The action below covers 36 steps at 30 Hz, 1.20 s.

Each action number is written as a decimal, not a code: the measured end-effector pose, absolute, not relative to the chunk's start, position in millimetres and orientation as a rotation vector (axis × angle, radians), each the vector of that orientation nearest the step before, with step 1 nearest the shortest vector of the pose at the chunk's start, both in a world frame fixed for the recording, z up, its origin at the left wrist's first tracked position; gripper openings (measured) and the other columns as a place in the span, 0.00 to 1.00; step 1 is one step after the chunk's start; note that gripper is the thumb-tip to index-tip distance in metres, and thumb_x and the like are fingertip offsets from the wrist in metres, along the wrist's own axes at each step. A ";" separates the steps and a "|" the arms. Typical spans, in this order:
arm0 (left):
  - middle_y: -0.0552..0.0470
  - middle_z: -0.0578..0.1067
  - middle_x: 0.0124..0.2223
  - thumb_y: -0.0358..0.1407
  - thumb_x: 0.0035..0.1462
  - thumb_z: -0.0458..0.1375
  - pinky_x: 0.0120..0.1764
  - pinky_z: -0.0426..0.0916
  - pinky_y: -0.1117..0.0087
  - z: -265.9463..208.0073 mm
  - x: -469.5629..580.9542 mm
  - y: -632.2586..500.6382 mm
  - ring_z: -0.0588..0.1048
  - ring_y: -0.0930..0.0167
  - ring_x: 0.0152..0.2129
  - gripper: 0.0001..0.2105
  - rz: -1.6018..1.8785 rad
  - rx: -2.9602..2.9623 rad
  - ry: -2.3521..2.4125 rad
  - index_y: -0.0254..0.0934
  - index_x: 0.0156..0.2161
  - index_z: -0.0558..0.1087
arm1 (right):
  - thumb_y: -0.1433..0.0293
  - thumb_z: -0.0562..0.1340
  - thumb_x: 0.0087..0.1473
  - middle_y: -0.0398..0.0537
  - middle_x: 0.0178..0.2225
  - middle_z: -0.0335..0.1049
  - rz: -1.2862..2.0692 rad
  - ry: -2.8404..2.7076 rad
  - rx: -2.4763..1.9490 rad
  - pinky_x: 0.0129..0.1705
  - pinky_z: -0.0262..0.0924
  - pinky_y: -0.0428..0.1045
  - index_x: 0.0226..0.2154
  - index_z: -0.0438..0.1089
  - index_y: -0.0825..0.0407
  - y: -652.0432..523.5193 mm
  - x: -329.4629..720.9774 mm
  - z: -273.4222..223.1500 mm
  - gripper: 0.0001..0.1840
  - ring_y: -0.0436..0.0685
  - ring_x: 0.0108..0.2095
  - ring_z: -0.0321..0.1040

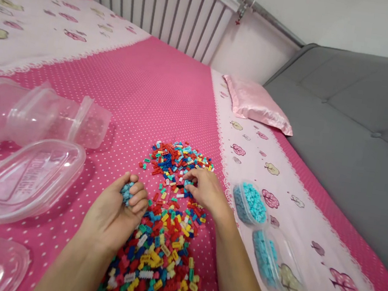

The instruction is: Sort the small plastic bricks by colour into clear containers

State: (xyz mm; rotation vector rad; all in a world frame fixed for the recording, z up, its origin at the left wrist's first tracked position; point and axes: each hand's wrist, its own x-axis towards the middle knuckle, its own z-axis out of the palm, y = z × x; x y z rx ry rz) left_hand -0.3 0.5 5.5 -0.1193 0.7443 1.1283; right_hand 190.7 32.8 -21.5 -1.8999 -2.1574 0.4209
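Note:
My left hand [112,213] is turned palm up, fingers curled around a small heap of blue toy bricks [127,193]. My right hand [204,188] reaches over the far part of the mixed brick pile, thumb and forefinger apart, with loose bricks showing around the fingertips. The far heap of bricks [174,157] is red, blue, white, yellow and green. A larger heap of mixed bricks [160,256] spreads nearer to me, between my forearms.
To the right stand a clear tub of light-blue bricks [253,203] and a second clear container [287,264], partly filled with them. At left lie stacked clear containers [44,115] and clear lids [22,184]. Beyond are a pink pillow [257,104], grey headboard [358,106] and white radiator [145,1].

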 end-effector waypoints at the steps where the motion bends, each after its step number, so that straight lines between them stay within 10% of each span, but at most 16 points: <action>1: 0.60 0.53 0.16 0.27 0.59 0.42 0.12 0.48 0.79 5.7 -0.3 0.6 0.53 0.80 0.09 0.12 1.129 -0.121 0.746 0.35 0.24 0.57 | 0.74 0.62 0.43 0.44 0.31 0.71 0.436 -2.145 -1.917 0.37 0.57 0.46 0.34 0.72 0.49 32.7 190.2 -21.8 0.11 0.51 0.32 0.66; 36: 0.60 0.53 0.17 0.27 0.59 0.43 0.12 0.48 0.80 2.7 -1.7 0.6 0.53 0.80 0.10 0.12 1.137 -0.120 0.754 0.35 0.24 0.57 | 0.72 0.61 0.44 0.47 0.34 0.69 0.328 -2.206 -1.861 0.37 0.56 0.46 0.33 0.71 0.51 39.0 192.1 -28.7 0.10 0.52 0.33 0.64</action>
